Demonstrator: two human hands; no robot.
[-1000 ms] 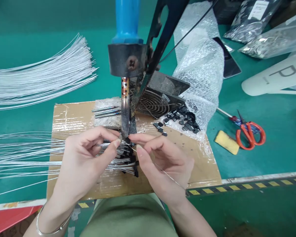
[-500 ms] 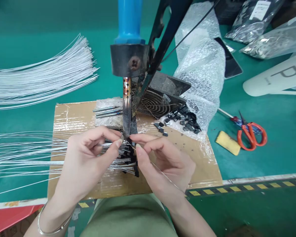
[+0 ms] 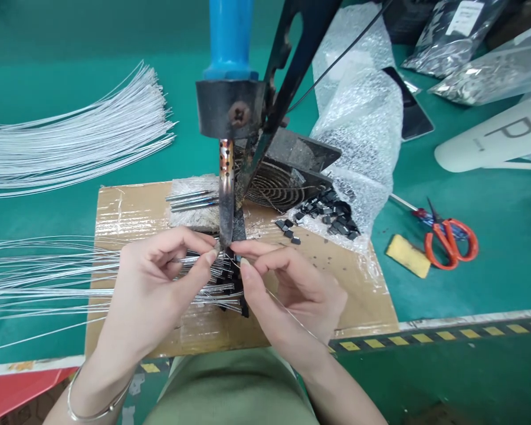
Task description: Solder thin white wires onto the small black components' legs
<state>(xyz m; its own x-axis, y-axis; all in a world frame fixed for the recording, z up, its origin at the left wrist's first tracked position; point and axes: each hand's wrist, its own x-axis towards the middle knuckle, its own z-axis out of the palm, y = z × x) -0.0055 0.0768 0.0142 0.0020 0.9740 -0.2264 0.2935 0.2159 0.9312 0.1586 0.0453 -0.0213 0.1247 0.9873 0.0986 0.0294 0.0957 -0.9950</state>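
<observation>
A soldering iron with a blue handle (image 3: 230, 38) hangs tip down from a black bracket (image 3: 287, 65). Just left of its tip (image 3: 226, 230), my left hand (image 3: 159, 289) pinches something too small to make out. My right hand (image 3: 292, 295) is at the right of the tip, its thumb and forefinger closed on a thin silvery wire (image 3: 292, 316) that trails down over the palm side. Below the tip, white wires with dark ends (image 3: 221, 289) lie partly hidden behind my left hand, on a cardboard sheet (image 3: 358, 295).
A bundle of white wires (image 3: 79, 141) lies at the back left. Behind the iron is a round-grilled fan (image 3: 277, 183). Small black pieces (image 3: 331, 215) rest on bubble wrap (image 3: 358, 118). On the right are a yellow sponge (image 3: 408, 255), red-handled scissors (image 3: 442, 248) and plastic bags (image 3: 491, 77).
My right hand has shifted very slightly left. My left hand is nearly where it was, with its pinch kept at the iron's tip.
</observation>
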